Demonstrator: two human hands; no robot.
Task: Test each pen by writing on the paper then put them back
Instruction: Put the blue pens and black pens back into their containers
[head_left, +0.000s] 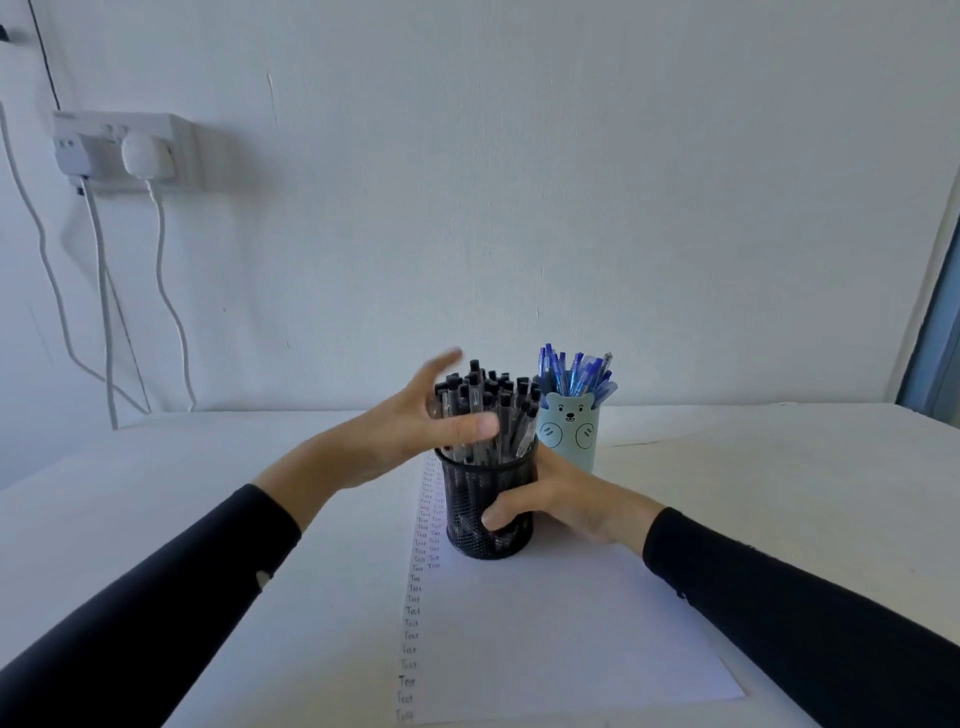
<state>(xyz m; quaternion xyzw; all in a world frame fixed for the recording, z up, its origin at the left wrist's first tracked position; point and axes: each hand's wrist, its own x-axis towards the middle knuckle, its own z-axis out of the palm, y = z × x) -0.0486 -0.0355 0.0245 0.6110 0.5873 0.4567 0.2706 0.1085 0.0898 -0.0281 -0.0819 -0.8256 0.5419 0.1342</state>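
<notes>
White surface (779, 467) carries a paper (545, 649) sheet; handwritten "Test" entries run down its left edge, with open sheet to the right. Black mesh holder (462, 499) of black pens (488, 400) stands on the sheet's far end, and a bear-faced cup (569, 431) of blue pens (571, 371) stands just behind-right. Right hand (571, 499) grips the holder. Left hand (400, 441), fingers spread, brackets the pen tops.

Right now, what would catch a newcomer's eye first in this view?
A black mesh cup crammed with black-capped pens stands on the paper, the right hand gripping its side and the left hand spread open at the pen tops. Just behind it to the right sits a pale blue bear cup of blue pens. A column of "Test" runs down the paper's left edge.
</notes>
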